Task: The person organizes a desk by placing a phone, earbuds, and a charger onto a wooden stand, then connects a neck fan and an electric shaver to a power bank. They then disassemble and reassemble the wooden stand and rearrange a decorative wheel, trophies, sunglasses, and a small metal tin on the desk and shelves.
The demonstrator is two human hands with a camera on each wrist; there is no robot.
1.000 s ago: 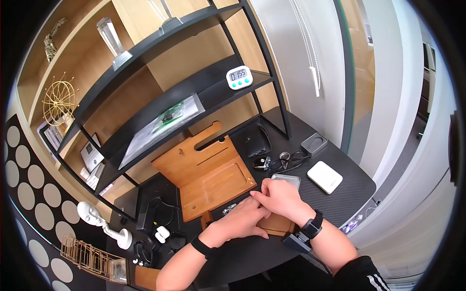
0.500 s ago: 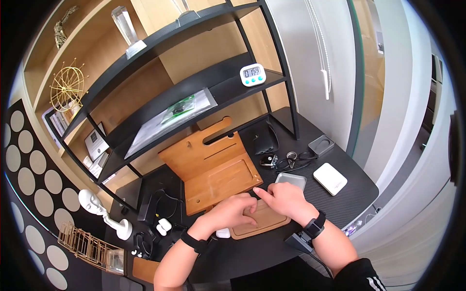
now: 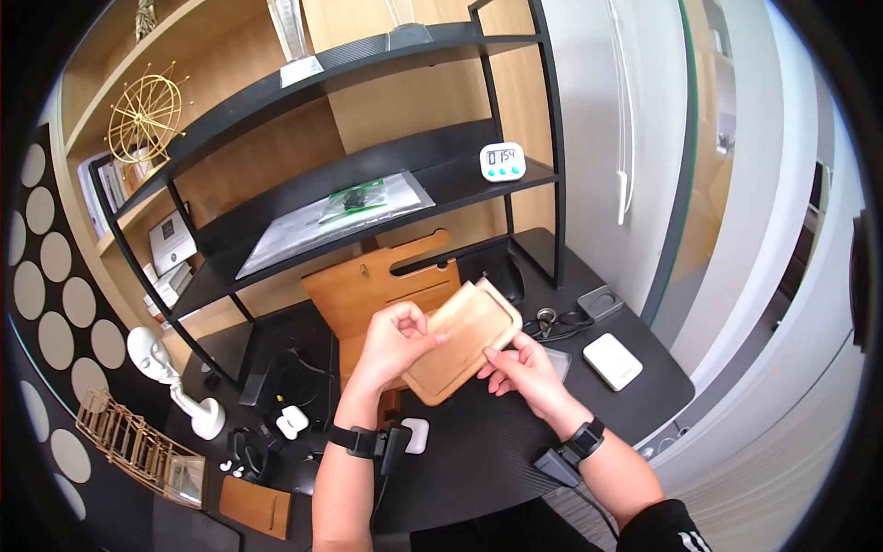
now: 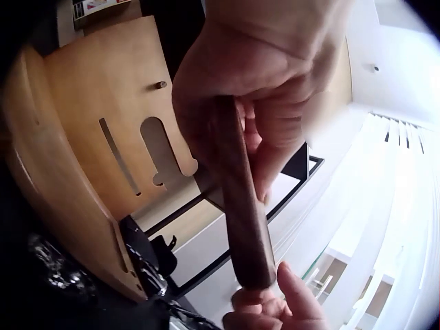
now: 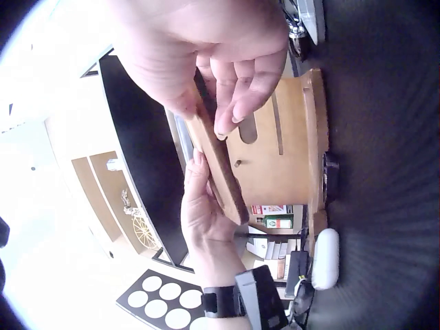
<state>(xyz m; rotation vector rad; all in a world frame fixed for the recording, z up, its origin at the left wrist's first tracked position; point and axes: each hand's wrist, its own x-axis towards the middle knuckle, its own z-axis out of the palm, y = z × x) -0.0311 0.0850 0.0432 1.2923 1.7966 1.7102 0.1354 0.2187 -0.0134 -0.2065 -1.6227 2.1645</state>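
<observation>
Both hands hold a flat wooden tray (image 3: 464,345) with a rounded, raised rim, tilted above the desk. At its left side the left hand (image 3: 394,345) pinches it between thumb and fingers. The right hand (image 3: 529,375) grips the lower right edge, thumb on the near face. In the left wrist view the tray (image 4: 244,206) appears edge-on below the left hand (image 4: 261,75). The right wrist view also shows the tray (image 5: 216,161) edge-on, under the right hand (image 5: 206,62). Behind it stands a larger wooden organizer (image 3: 345,285) with cut-outs, partly hidden.
A white earbud case (image 3: 415,435) lies on the black desk (image 3: 478,469) near the left wrist. To the right are a white power bank (image 3: 612,362), cables (image 3: 566,322) and a grey dish (image 3: 600,302). A black shelf (image 3: 368,212) holds a timer (image 3: 502,162).
Both hands have lifted the tray off the desk and tilted it up; the left fingers now pinch its side. The earbud case has come fully into view. The head view has shifted.
</observation>
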